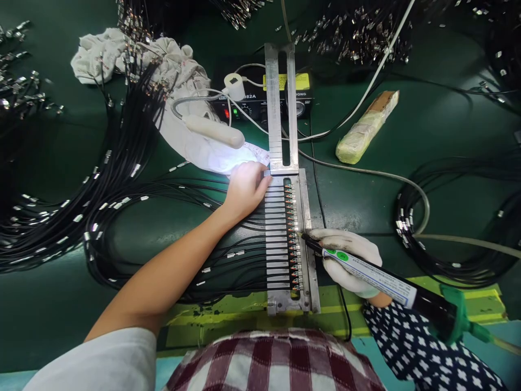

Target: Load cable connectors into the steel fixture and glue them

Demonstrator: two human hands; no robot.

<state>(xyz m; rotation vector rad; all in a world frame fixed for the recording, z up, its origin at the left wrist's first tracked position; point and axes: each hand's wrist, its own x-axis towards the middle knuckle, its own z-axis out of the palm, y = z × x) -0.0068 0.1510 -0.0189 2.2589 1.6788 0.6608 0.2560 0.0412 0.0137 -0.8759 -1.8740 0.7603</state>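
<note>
A metal comb fixture (277, 239) lies on the green bench and holds several black cables (244, 228) side by side, their ends lined up in a slot (291, 233). My bare left hand (246, 190) rests on the cables at the fixture's upper left edge, fingers curled down onto them. My right hand (350, 260), in a white glove, grips a soldering iron (374, 274). The iron's dark tip touches the row of cable ends about halfway down the slot.
A soldering station (260, 98) stands behind the fixture, beside a white cloth (179, 87) and a small lamp (215, 130). A wrapped block (366, 127) lies to the right. Coils of black cable (81, 206) fill the left and also the right (459, 228).
</note>
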